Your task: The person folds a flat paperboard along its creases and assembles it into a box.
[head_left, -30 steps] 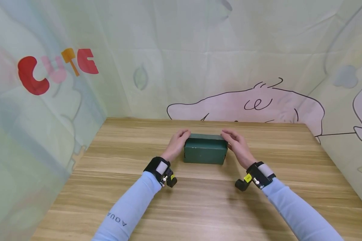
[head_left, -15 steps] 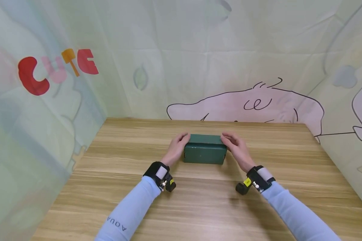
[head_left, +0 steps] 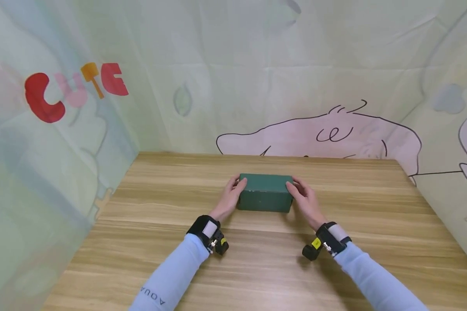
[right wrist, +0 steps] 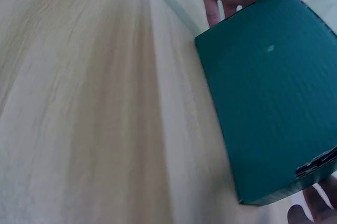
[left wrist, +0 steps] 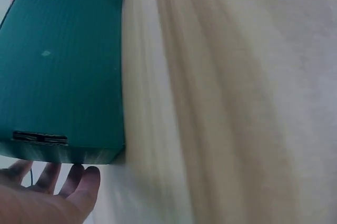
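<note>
A green cardboard box (head_left: 264, 201) sits on the table with its lid down. My left hand (head_left: 230, 196) holds its left end, thumb over the lid's corner and the other fingers along the side. At the opposite end my right hand (head_left: 305, 201) grips in much the same way, thumb on the lid's right corner. In the left wrist view, the box's front (left wrist: 63, 71) shows a pale mark and a slot near one end, and fingers (left wrist: 87, 182) of the left hand touch that end. The right wrist view shows the same front face (right wrist: 268, 92). The box's inside is hidden.
The wood-grain table (head_left: 264, 268) spreads around the box on all sides. Behind it hangs a printed curtain (head_left: 241, 86) with cartoon drawings, which also runs along the left and right. A camera on a strap sits at each wrist.
The box's lid has come down from partly raised to flat over the top. Both hands have moved slightly toward the person, thumbs now on the lid's front corners. The box has stayed in place.
</note>
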`<state>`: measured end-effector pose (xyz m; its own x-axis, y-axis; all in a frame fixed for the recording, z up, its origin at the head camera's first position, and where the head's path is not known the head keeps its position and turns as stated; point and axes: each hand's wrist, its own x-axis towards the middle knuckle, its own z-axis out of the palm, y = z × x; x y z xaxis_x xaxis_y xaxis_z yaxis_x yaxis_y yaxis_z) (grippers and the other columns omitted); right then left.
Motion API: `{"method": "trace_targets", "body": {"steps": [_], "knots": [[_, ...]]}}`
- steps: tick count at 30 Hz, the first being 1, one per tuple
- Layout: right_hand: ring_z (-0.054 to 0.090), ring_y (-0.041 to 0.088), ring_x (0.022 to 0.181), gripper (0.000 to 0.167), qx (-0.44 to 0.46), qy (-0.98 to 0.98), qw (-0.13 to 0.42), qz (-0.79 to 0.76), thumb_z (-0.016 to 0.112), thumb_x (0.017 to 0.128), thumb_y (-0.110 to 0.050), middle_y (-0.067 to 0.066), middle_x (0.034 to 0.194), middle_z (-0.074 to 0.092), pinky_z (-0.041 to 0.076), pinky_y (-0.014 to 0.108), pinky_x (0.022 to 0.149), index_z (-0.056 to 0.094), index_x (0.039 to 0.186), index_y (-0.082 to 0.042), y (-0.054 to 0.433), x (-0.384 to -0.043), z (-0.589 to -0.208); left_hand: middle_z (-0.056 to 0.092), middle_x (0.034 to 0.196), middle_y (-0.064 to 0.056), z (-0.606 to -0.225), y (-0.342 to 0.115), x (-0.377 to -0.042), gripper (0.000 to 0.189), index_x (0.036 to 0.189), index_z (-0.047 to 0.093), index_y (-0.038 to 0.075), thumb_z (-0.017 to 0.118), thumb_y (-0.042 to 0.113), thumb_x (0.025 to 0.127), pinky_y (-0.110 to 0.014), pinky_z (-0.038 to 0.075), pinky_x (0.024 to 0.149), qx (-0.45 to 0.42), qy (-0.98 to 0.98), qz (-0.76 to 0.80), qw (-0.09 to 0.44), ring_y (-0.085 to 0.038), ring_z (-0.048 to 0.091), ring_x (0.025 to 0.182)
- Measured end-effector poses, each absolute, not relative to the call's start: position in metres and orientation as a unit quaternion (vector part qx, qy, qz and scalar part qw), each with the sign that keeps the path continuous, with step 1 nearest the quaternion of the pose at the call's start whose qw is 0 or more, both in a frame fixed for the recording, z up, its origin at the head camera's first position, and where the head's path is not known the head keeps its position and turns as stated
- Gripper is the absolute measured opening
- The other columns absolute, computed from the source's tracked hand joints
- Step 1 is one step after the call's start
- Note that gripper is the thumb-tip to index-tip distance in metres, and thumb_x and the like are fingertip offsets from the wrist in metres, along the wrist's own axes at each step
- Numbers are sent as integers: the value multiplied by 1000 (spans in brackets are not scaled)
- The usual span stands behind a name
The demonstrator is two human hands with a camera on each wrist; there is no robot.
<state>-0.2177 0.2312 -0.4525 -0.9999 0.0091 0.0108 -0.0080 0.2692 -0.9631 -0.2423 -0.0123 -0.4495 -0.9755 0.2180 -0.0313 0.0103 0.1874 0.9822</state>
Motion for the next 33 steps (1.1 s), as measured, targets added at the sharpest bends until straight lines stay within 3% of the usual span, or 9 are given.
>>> {"method": "trace_targets", "body": {"steps": [6,12,15,20,25,30,33], "knots": [[31,30,142,68,-11,-754,-34,656,49,99,-44,19,154,31,25,47,117,29,150,-3,235,-222,-435,39,149,-14,-436,-15,-251,63,150,33,9,43,46,100,-48,33,111,26,761,642,92,-30,40,135],[25,35,143,71,-38,-725,-125,676,41,102,-45,20,154,26,20,49,118,21,151,1,239,-231,-416,41,149,-11,-420,-18,-254,61,145,41,7,40,47,100,-49,36,109,7,769,625,133,-31,42,130],[29,38,140,71,-51,-737,-167,653,42,100,-48,21,151,31,23,53,116,25,150,0,240,-233,-410,42,149,-13,-416,-18,-254,63,142,46,4,40,50,99,-49,36,110,9,780,601,176,-32,42,134],[36,40,134,77,-62,-753,-218,617,48,98,-51,25,148,34,33,54,111,28,149,2,239,-236,-409,35,152,-20,-415,-16,-254,80,145,38,-3,44,59,96,-47,38,109,8,794,561,233,-33,39,138],[47,37,125,78,-63,-758,-240,604,49,96,-53,27,144,40,38,50,108,34,144,7,239,-239,-411,33,152,-23,-419,-15,-253,88,146,32,-8,48,61,93,-46,38,108,-3,792,567,228,-33,40,137],[54,30,116,79,-59,-765,-233,597,51,95,-55,26,140,47,42,45,105,40,140,9,240,-239,-414,36,150,-24,-425,-15,-252,91,144,35,-9,50,63,91,-46,41,106,-4,793,576,200,-34,43,135],[55,31,120,79,-45,-767,-232,597,49,95,-55,26,141,48,43,45,105,39,141,8,241,-238,-415,38,150,-22,-429,-17,-251,88,143,38,-7,50,63,91,-47,42,105,-3,794,578,190,-33,44,134]]}}
